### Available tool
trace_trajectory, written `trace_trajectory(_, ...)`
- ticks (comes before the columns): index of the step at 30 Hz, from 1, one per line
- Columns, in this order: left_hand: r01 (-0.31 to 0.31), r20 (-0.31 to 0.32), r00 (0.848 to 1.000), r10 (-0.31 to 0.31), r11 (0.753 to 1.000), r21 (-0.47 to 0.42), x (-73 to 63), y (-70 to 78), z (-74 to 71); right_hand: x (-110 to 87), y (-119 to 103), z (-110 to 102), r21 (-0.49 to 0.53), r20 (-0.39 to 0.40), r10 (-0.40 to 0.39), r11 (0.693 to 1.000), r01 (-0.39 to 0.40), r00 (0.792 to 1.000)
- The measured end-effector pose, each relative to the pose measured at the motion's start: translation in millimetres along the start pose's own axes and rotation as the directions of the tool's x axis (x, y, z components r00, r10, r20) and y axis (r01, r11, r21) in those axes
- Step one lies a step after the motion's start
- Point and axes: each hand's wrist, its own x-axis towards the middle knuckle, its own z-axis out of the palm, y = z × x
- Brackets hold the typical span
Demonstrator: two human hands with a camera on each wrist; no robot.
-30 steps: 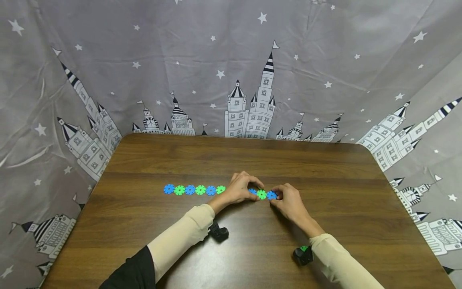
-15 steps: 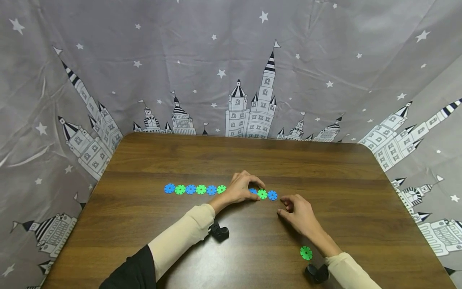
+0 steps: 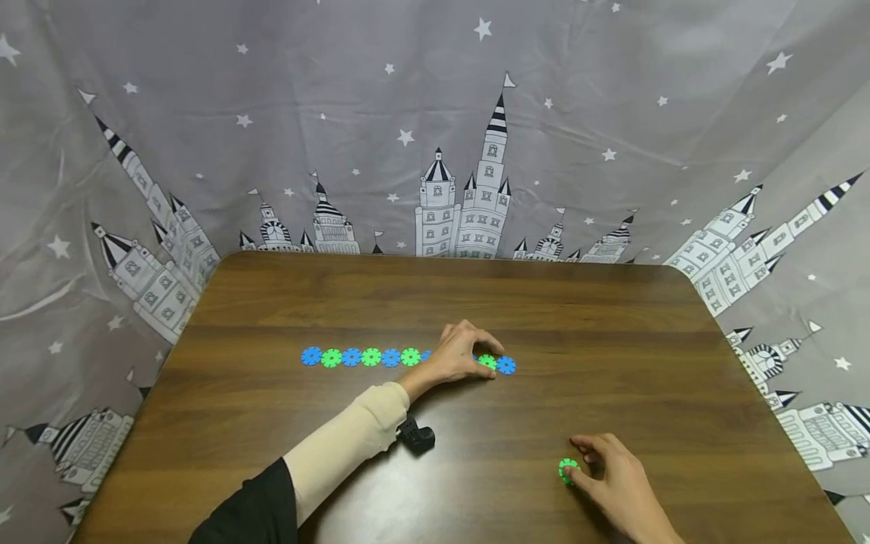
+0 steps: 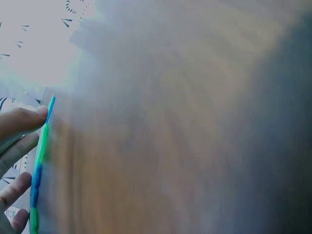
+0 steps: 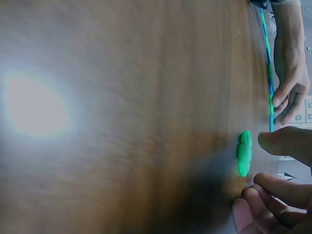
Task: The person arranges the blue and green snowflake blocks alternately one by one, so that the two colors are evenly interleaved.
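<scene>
Blue and green notched plastic discs, like a blue one (image 3: 311,356) at the left end, lie edge to edge in a straight row. My left hand (image 3: 457,355) covers part of this row, its thumb and forefinger curled round a green disc (image 3: 486,363) from both edges. Just past them is the blue end disc (image 3: 506,366). Nearer to me, a loose green disc (image 3: 567,470) lies by itself on the table. My right hand (image 3: 621,483) is over it with thumb and fingers spread; the right wrist view shows the loose disc (image 5: 244,153) between thumb and fingers, not gripped.
The wooden tabletop (image 3: 381,295) runs back to a grey curtain (image 3: 306,136) printed with castles and stars. A black wrist camera (image 3: 416,437) sits below my left wrist, close over the table.
My right hand has let go of the blue end disc and moved down and right to the loose green disc. My left hand has slid slightly right along the row.
</scene>
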Motion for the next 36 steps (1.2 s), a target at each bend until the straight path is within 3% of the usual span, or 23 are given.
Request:
trace_trajectory(6, 0.012, 0.008, 1.000, -0.012, 1.000, 0.024, 5.9, 6.8, 7.4, -14.0, 2.7, 3.5, -0.014, -0.036, -0.006, 1.000, 0.005, 0.999)
trace_trajectory(19, 0.018, -0.004, 1.000, -0.018, 0.999, 0.047, 8.4, 11.6, 11.3, -13.6, -1.5, 8.0, 0.034, -0.043, -0.026, 0.999, 0.027, 0.999)
trace_trajectory(24, 0.024, -0.004, 1.000, -0.024, 0.998, 0.053, 9.3, 11.4, 12.3, -14.2, -2.2, 10.9, 0.061, -0.057, -0.096, 0.993, 0.099, 0.994)
trace_trajectory(29, 0.023, -0.001, 1.000, -0.023, 0.999, 0.042, 9.6, 11.0, 12.4, -16.0, 1.6, 14.7, 0.085, -0.076, -0.209, 0.973, 0.215, 0.975)
trace_trajectory(36, 0.013, -0.002, 1.000, -0.013, 0.999, 0.031, 9.5, 10.2, 12.6, -18.2, 4.1, 15.9, 0.126, -0.057, -0.249, 0.959, 0.254, 0.967)
